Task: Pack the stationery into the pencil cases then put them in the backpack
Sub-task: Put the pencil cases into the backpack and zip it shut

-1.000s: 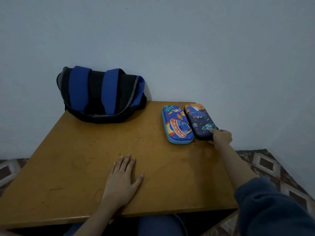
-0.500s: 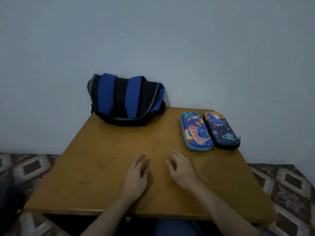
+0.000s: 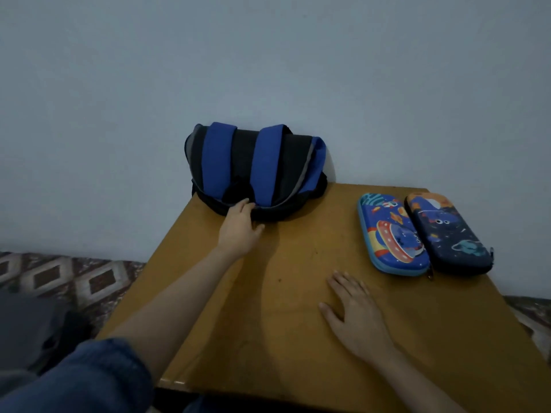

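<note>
Left hand [image 3: 240, 231]: at 11 o'clock, fingers spread on the backpack [image 3: 256, 171] front edge, I judge to pull it closer.
Right hand [image 3: 356, 315]: flat, spread, holds nothing, steadying on the bench [image 3: 268, 308].
Pencil cases [image 3: 423, 234]: zipped, side by side at 2 o'clock, waiting.

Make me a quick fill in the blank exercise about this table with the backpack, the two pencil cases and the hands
1. The left hand touches the front edge of the ______.
2. The right hand lies flat on the ______, holding nothing.
3. The light blue pencil case lies to the ______ of the dark navy pencil case as the camera sees them.
4. Both pencil cases are zipped ______.

Missing words: backpack; table; left; shut
</note>
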Tool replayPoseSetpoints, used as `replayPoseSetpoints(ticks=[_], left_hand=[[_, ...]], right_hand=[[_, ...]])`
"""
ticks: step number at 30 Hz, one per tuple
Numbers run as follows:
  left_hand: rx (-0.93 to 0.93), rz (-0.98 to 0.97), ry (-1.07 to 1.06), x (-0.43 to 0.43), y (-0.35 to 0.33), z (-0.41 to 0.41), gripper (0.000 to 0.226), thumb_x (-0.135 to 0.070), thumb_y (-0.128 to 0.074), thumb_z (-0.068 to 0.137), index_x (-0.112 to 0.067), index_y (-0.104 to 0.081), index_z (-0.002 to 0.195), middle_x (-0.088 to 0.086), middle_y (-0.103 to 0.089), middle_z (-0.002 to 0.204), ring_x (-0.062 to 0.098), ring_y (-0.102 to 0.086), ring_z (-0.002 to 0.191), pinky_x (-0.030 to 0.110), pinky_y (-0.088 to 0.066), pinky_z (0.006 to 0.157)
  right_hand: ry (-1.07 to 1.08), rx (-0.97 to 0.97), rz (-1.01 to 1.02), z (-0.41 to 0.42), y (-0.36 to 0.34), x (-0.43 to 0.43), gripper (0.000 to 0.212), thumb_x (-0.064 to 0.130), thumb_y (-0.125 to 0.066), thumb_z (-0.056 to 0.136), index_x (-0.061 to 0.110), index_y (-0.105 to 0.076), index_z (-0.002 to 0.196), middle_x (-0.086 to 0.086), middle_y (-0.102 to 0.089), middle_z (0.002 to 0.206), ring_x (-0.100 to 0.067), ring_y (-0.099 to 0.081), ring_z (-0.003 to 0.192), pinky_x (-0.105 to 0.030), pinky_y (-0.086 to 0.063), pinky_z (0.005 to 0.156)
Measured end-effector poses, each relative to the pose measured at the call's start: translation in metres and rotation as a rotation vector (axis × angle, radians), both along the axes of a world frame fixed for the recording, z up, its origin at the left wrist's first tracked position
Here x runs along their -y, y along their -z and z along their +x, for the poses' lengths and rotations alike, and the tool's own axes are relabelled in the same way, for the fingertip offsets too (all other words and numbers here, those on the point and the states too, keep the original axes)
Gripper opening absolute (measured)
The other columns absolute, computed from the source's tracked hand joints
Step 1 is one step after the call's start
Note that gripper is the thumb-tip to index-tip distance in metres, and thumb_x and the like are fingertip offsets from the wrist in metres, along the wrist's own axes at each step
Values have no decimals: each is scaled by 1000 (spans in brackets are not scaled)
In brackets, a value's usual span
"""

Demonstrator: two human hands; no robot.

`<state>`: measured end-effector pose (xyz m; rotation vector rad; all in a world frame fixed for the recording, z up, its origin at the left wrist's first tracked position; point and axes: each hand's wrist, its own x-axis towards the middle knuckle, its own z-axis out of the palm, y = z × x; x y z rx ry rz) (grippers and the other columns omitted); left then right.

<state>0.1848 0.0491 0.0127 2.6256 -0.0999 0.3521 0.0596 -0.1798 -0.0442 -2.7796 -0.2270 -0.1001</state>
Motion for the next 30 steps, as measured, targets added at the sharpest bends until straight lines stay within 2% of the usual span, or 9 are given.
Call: replayPoseSetpoints(ticks=[4, 7, 10, 13, 17, 19, 24, 28, 30], left_hand=[[-142, 252, 71, -1, 10, 32, 69, -37, -56, 91, -11, -24, 147, 7, -24, 154, 26, -19, 142, 38, -17, 117], [-176, 351, 65, 0, 19, 44, 72, -42, -55, 91, -14, -21, 148, 8, -28, 152, 30, -28, 137, 45, -26, 112], [-145, 414, 33, 4, 29, 46, 66, -41, -49, 94, -17, -21, 148, 9, -35, 147, 30, -34, 133, 45, -31, 105], [-92, 388, 25, 3, 38, 47, 55, -36, -46, 97, -19, -29, 147, 7, -42, 145, 28, -37, 132, 44, -30, 103], [-45, 306, 10, 3, 42, 38, 42, -29, -46, 98, -20, -46, 139, 9, -56, 130, 30, -45, 121, 42, -35, 96], [-40, 293, 12, 6, 45, 24, 40, -27, -44, 99, -20, -47, 138, 8, -57, 125, 29, -46, 118, 41, -36, 94], [-19, 326, 56, 3, 51, -27, 40, -29, -39, 100, -23, -44, 140, 2, -56, 128, 24, -46, 118, 37, -36, 92], [-18, 376, 105, -4, 55, -76, 42, -30, -36, 101, -25, -39, 142, -3, -50, 136, 20, -41, 126, 34, -34, 95], [-9, 400, 142, -10, 57, -96, 42, -28, -39, 100, -23, -41, 141, -2, -53, 134, 22, -43, 126, 35, -36, 94]], right_hand=[[8, 18, 43, 0, 0, -1, 90, 67, -7, 70, 23, -36, 143, 9, -27, 154, -6, -16, 143, -19, 3, 113], [-6, 6, 38, 0, -1, 0, 88, 66, -7, 72, 25, -33, 144, 10, -23, 155, -5, -13, 144, -19, 5, 112], [-12, 0, 44, -1, -2, 2, 76, 62, -19, 80, 24, -33, 144, 9, -24, 155, -6, -13, 144, -20, 4, 112], [-8, 16, 56, -2, -1, 1, 76, 62, -20, 80, 23, -35, 143, 8, -26, 154, -6, -14, 144, -20, 3, 112], [-11, 3, 75, -2, 0, 2, 78, 63, -18, 78, 23, -34, 144, 8, -26, 154, -6, -14, 144, -22, 1, 114], [-1, 16, 79, -2, 0, 1, 85, 65, -13, 73, 23, -35, 143, 8, -27, 154, -7, -16, 144, -21, 1, 114], [15, -5, 59, -4, -4, -2, 81, 65, -17, 76, 23, -34, 144, 8, -28, 153, -7, -17, 143, -20, 0, 114], [5, -41, 55, -7, -10, -3, 58, 47, -41, 94, 19, -33, 144, 3, -29, 153, -11, -19, 143, -26, -7, 118], [15, -39, 13, -7, -13, -3, 53, 40, -45, 95, 15, -38, 142, -1, -35, 150, -16, -27, 141, -29, -17, 117]])
